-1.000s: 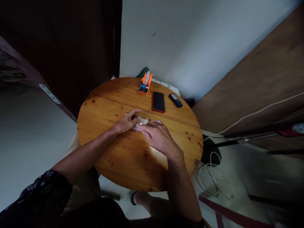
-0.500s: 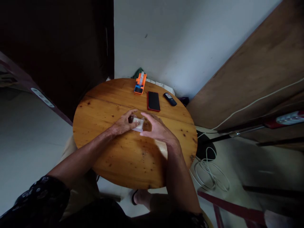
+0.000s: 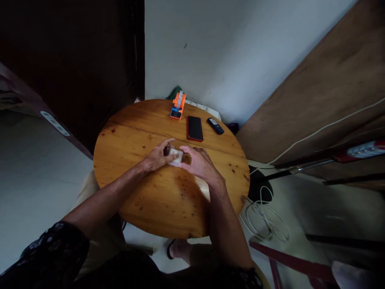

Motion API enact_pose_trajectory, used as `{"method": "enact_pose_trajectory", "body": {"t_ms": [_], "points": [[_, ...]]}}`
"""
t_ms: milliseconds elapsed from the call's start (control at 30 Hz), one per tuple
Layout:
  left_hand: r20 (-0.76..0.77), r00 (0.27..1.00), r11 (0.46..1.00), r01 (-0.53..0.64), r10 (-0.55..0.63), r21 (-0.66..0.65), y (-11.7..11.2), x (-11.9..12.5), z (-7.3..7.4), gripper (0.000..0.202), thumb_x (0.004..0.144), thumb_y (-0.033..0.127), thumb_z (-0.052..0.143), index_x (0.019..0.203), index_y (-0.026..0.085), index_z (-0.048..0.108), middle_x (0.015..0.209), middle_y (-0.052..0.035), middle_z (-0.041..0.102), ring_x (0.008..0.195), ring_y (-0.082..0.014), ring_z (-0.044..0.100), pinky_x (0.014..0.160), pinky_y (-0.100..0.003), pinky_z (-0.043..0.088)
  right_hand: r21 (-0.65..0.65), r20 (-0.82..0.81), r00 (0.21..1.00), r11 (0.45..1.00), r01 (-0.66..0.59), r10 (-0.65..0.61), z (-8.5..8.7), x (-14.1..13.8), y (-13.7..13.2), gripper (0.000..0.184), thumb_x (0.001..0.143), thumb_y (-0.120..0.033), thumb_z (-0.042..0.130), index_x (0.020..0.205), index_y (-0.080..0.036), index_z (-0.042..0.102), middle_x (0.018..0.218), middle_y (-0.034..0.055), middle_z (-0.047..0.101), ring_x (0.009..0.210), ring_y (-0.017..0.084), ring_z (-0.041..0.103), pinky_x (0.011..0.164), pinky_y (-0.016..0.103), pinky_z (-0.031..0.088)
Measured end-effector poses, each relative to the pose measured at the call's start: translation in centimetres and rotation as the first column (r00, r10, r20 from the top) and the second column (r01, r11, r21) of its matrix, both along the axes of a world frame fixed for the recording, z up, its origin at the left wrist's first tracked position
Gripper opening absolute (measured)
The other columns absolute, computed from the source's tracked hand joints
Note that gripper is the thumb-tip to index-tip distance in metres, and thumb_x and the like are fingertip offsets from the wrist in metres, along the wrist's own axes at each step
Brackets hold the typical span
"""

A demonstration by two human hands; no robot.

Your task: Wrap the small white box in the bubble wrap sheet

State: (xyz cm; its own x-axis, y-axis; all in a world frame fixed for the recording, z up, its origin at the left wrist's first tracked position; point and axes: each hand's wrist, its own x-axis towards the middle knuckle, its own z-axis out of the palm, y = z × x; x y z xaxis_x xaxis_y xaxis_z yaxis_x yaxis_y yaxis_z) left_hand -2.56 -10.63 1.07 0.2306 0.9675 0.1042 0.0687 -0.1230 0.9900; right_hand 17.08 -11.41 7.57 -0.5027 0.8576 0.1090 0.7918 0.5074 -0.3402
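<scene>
A small white box-like block, its print too small to read, is held at its left side by my left hand, thumb across its top and fingers behind. My right hand curves around the block's right end, thumb and fingers apart with a gap between them. Its tips are at the block's right corners; whether they press on it I cannot tell. Both hands are over the middle of a round wooden table.
Behind the hands lie a red-edged dark phone, a small dark handset and an orange tape dispenser. A wall stands close behind the table. A coiled white cable lies on the floor at right.
My right hand's thumb and fingertips have come closer together and nearer the block's right end. My left hand keeps its hold on the block, nearly still.
</scene>
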Motion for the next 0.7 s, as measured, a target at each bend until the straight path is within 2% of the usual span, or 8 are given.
{"method": "enact_pose_trajectory", "body": {"t_ms": [133, 333, 433, 567, 633, 700], "points": [[0.057, 0.998, 1.0, 0.02, -0.02, 0.001, 0.0, 0.0, -0.2, 0.078, 0.074, 0.038, 0.076, 0.144, 0.02, 0.046, 0.116, -0.0085, 0.059, 0.09, -0.0155, 0.06, 0.078, -0.029, 0.051, 0.0, -0.019, 1.0, 1.0, 0.013, -0.013, 0.0, 0.1, 0.0, 0.062, 0.075, -0.023, 0.078, 0.135, -0.022, 0.059, 0.118, 0.0109, 0.074, 0.111, 0.029, 0.067, 0.1, 0.044, 0.046], [0.028, 1.0, 0.999, -0.007, 0.006, 0.046, 0.0, 0.2, -0.2, 0.079, 0.075, 0.038, 0.076, 0.145, 0.02, 0.046, 0.099, -0.0036, 0.061, 0.079, -0.0134, 0.058, 0.073, -0.027, 0.049, -0.001, 0.005, 0.999, 0.999, 0.032, -0.032, 0.3, -0.4, -0.1, 0.059, 0.075, -0.021, 0.077, 0.132, -0.019, 0.06, 0.114, 0.0108, 0.075, 0.107, 0.029, 0.069, 0.099, 0.043, 0.046], [0.028, 1.0, 0.999, -0.009, 0.008, 0.043, 0.0, 0.1, -0.2, 0.08, 0.075, 0.039, 0.076, 0.146, 0.019, 0.046, 0.099, -0.0036, 0.061, 0.078, -0.0134, 0.058, 0.073, -0.027, 0.049, -0.01, -0.015, 1.0, 1.0, 0.017, -0.017, 0.3, -0.2, -0.2, 0.059, 0.076, -0.023, 0.075, 0.133, -0.021, 0.059, 0.118, 0.0109, 0.074, 0.111, 0.029, 0.067, 0.101, 0.045, 0.045], [0.044, 0.999, 1.0, -0.002, 0.001, 0.013, -0.1, -0.1, -0.1, 0.082, 0.074, 0.038, 0.078, 0.147, 0.019, 0.045, 0.111, -0.0075, 0.061, 0.086, -0.0155, 0.061, 0.078, -0.03, 0.051, -0.012, -0.119, 0.992, 0.999, -0.038, 0.036, 0.2, 0.5, -0.2, 0.067, 0.076, -0.03, 0.077, 0.139, -0.026, 0.055, 0.136, 0.0108, 0.065, 0.124, 0.031, 0.06, 0.106, 0.049, 0.043], [0.071, 0.997, 1.0, 0.003, -0.002, -0.014, -0.2, -0.2, 0.0, 0.082, 0.074, 0.036, 0.078, 0.147, 0.02, 0.045, 0.12, -0.0103, 0.06, 0.093, -0.0177, 0.062, 0.083, -0.033, 0.052, 0.006, -0.199, 0.98, 0.999, -0.031, 0.032, 0.2, 0.8, -0.1, 0.067, 0.074, -0.032, 0.077, 0.138, -0.027, 0.056, 0.136, 0.0096, 0.064, 0.123, 0.031, 0.06, 0.107, 0.05, 0.043], [0.099, 0.995, 0.999, -0.002, 0.006, -0.043, -0.1, -0.4, 0.0, 0.082, 0.073, 0.034, 0.079, 0.147, 0.022, 0.046, 0.128, -0.0122, 0.058, 0.099, -0.02, 0.063, 0.087, -0.035, 0.053, 0.025, -0.301, 0.952, 0.999, -0.041, 0.047, 0.3, 1.0, -0.1, 0.058, 0.075, -0.031, 0.077, 0.131, -0.027, 0.062, 0.129, 0.0084, 0.067, 0.119, 0.03, 0.062, 0.106, 0.049, 0.044]]}}
